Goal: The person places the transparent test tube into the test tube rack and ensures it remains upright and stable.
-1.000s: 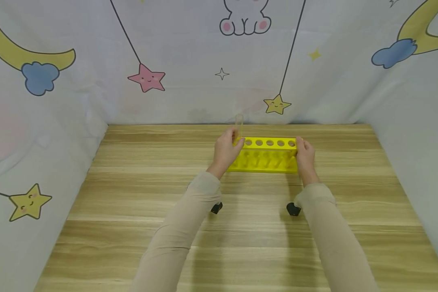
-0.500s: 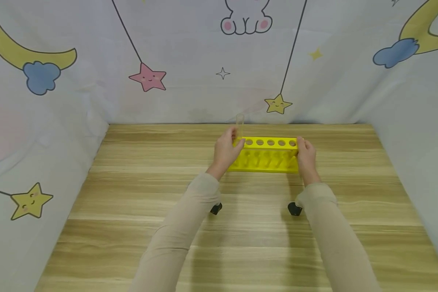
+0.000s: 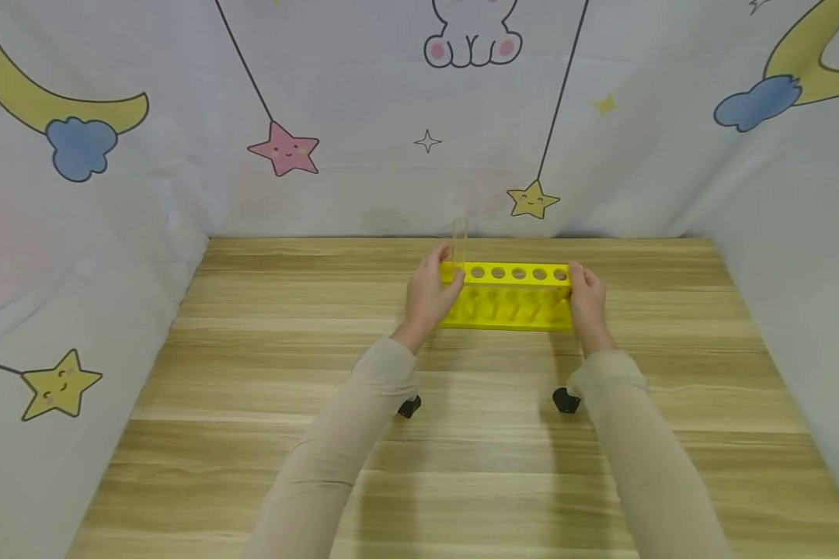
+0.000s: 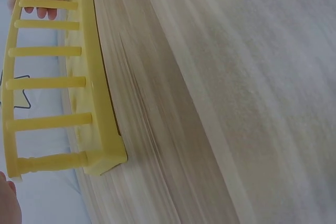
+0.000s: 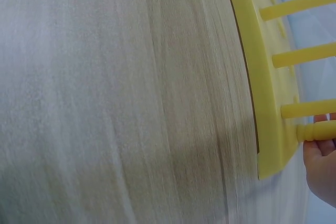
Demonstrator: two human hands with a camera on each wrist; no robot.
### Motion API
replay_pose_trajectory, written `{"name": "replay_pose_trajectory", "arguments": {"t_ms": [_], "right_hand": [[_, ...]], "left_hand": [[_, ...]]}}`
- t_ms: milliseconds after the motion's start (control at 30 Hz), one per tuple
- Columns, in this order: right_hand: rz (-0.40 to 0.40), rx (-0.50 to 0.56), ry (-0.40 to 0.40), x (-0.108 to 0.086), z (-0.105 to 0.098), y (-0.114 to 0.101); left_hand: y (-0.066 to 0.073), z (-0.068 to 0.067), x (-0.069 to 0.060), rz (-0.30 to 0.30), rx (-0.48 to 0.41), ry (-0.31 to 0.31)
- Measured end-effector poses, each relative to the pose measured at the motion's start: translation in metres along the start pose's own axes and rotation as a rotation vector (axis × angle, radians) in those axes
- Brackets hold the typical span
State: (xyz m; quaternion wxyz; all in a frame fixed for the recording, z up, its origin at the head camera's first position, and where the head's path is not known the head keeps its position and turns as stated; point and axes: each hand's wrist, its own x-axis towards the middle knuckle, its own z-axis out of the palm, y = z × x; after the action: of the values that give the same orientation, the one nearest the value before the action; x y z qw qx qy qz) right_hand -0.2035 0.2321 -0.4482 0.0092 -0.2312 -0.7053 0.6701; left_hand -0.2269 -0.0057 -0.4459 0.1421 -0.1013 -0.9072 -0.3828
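Note:
A yellow test tube rack (image 3: 506, 320), with a row of round holes on top and pegs below, stands at the table's far side. At its left end rises a clear test tube (image 3: 460, 242), upright; its lower part is hard to make out. My left hand (image 3: 429, 291) is spread around that end, thumb in front and fingers behind. In the left wrist view, the left hand (image 4: 8, 203) shows a small gap from the rack's corner. My right hand (image 3: 587, 303) grips the rack's right end; in the right wrist view its fingers (image 5: 323, 148) curl behind the end post.
The wood-grain table (image 3: 489, 481) extends toward me. White cloth walls (image 3: 363, 93) with printed stars and moons enclose the back and sides. Dark wrist devices (image 3: 566, 401) stick out below the sleeves.
My left hand has loosened and shifted slightly left, uncovering more of the rack's left end. The rack, the test tube and the right hand stay almost where they were.

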Motion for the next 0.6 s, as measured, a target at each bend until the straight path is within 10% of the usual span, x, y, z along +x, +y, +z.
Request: {"name": "replay_pose_trajectory", "arguments": {"t_ms": [600], "right_hand": [[0.013,0.103,-0.029,0.004,-0.003,-0.004]], "left_hand": [[-0.012,-0.004,-0.007,0.014,0.055,-0.029]]}}
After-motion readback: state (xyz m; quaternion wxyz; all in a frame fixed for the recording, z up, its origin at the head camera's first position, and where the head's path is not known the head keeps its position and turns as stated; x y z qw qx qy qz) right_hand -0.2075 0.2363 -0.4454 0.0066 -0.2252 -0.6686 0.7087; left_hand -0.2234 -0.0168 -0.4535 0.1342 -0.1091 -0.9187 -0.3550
